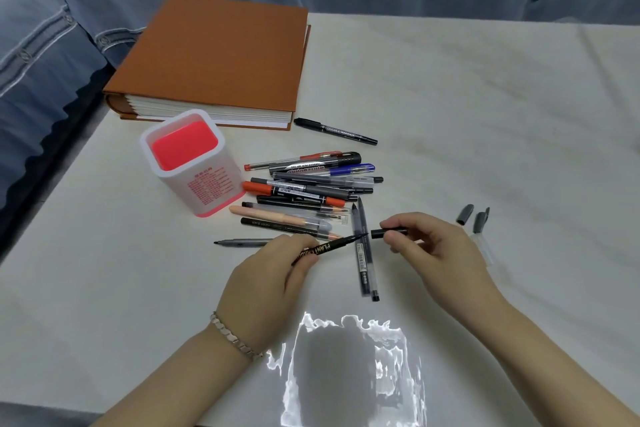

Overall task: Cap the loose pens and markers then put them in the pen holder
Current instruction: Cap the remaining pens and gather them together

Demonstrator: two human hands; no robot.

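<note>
While uncapped, pen (337, 243) tip rightward toward cap (378, 233).

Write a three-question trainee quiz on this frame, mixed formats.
1. True or false: the black cap in the right hand is not yet on the pen in the left hand.
2. The pen holder stands: A) left of the pen pile, B) right of it, C) on top of it.
3. Fill in: two grey caps lie to the right hand's ___.
Key: 1 true; 2 A; 3 right.
</note>
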